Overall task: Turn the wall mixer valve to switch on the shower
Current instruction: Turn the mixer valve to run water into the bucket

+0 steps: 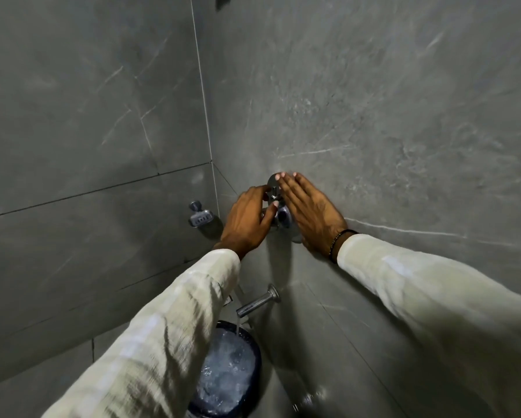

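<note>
- Chrome, polished and reflective, makes up the wall mixer valve (278, 206), which is mounted on the grey stone-look wall tile (373, 116) close to the corner of the shower.
- Its round backplate shows above the fingers as a curved chrome edge; below that a small upright chrome knob or lever sticks out, and lower still sits a round cap with a dark, bluish reflection on its face.
- Much of the valve body is covered by the two hands, so its full outline cannot be made out.
- Left hand (248, 221) is curled onto the valve from the left, thumb and fingers pinched around the small chrome parts at its middle.
- Right hand (309, 211) lies flat and spread, fingers straight and close together, palm toward the wall, pressed against the right side of the valve with its fingertips over the top of the backplate; it grips nothing.
- Both arms wear pale cream sleeves, and a dark beaded band (339, 241) circles the right wrist.
- Below the valve a chrome spout (257, 303) projects from the same wall, with a thin stream of water falling into a dark blue bucket (229, 372) full of churning water.
- On the left wall, just beside the corner, hangs a chrome soap dish (199, 217).
</note>
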